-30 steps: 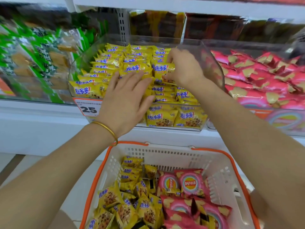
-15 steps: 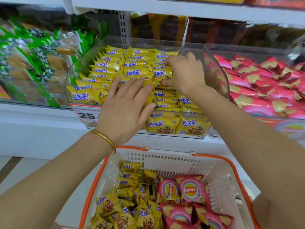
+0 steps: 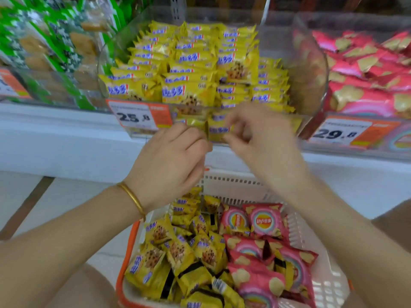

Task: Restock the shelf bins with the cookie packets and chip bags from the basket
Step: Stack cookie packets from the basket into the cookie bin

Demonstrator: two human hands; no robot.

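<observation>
Yellow cookie packets [image 3: 191,61] fill the clear middle shelf bin [image 3: 311,63] in rows. Pink chip bags [image 3: 364,70] lie in the bin to its right. Below stands the white basket with an orange rim [image 3: 233,177], holding loose cookie packets [image 3: 178,252] on the left and chip bags [image 3: 262,223] on the right. My left hand [image 3: 169,161] and my right hand [image 3: 260,138] hang side by side in front of the middle bin's front wall, above the basket's far edge. Their fingers are loosely curled and I see nothing in them. The right hand is blurred.
A bin of green-wrapped packets [image 3: 44,41] sits on the left. Price tags reading 25 [image 3: 138,116] and 29 [image 3: 340,132] hang on the bin fronts. The white shelf ledge [image 3: 66,138] runs across, and there is floor [image 3: 55,207] left of the basket.
Both hands have come out of the cookie bin and dropped in front of its front wall, closer together. The view has tilted down, showing more of the basket.
</observation>
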